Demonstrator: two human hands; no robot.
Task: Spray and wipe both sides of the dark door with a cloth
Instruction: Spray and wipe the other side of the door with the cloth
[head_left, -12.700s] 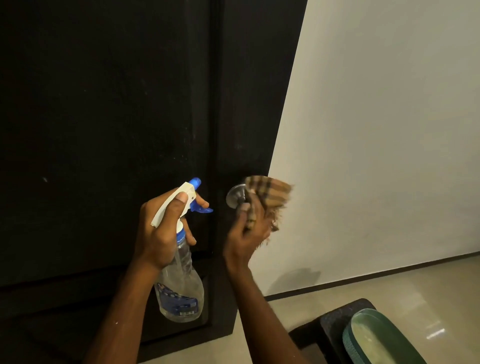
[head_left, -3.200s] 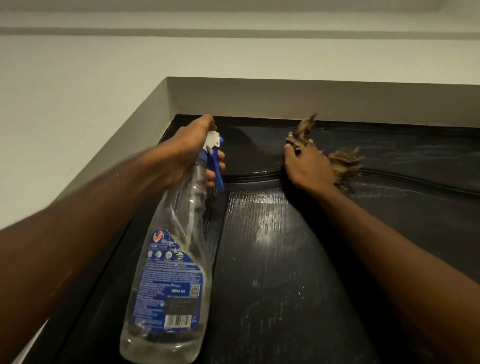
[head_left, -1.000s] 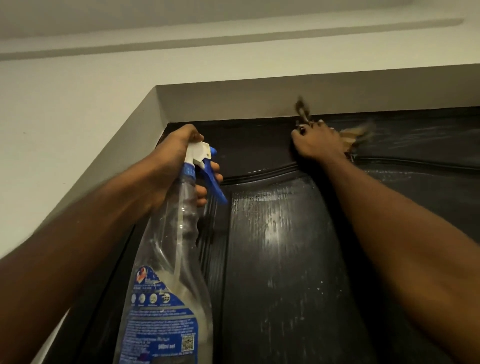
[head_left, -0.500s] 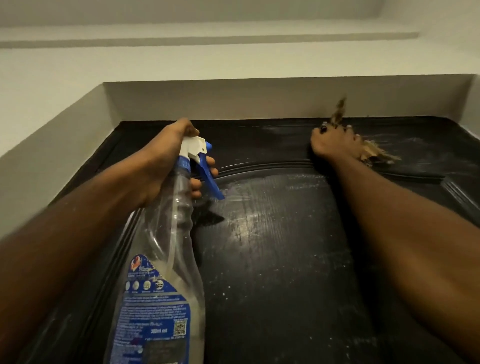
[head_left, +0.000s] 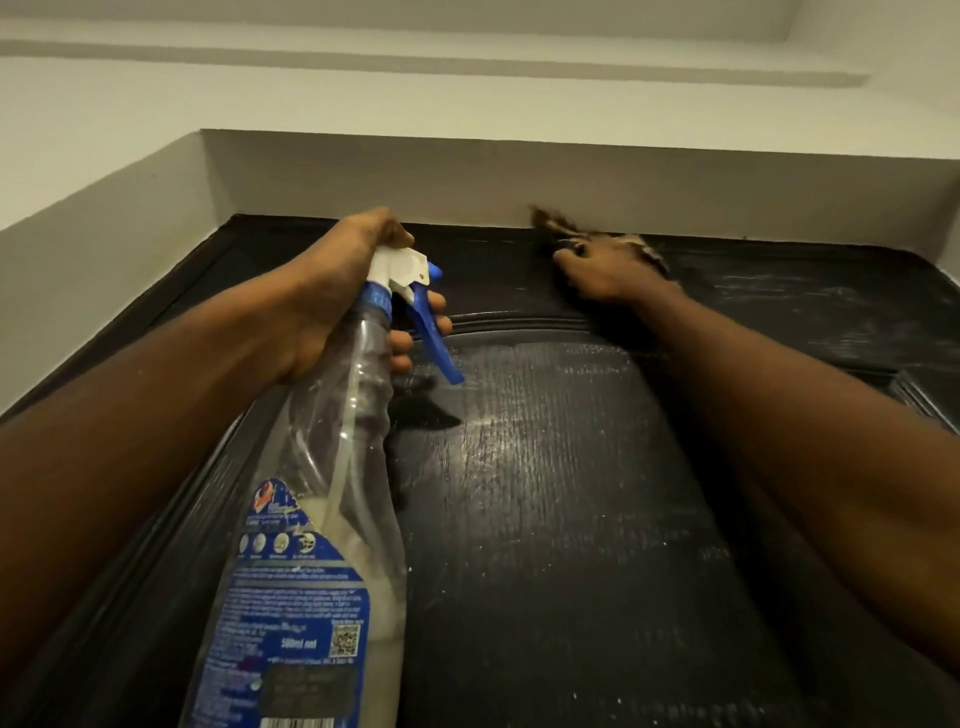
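Observation:
I look up along the dark door (head_left: 561, 519), whose wood-grain panel shines wet with streaks. My left hand (head_left: 337, 291) grips the neck of a clear spray bottle (head_left: 322, 519) with a white and blue trigger head; fingers curl under the trigger. Its blue label faces me. My right hand (head_left: 602, 270) holds a brown checked cloth (head_left: 556, 223) against the door's top rail, just under the frame. The cloth is blurred and mostly hidden by the hand.
A pale wall recess (head_left: 467, 176) frames the door's top and left side. Above it runs the white ceiling with a stepped ledge (head_left: 467, 67). A raised moulding (head_left: 519, 322) curves across the door below my right hand.
My right hand with the cloth has slid left and up along the top rail to the frame's edge. The left hand and bottle have kept roughly their place.

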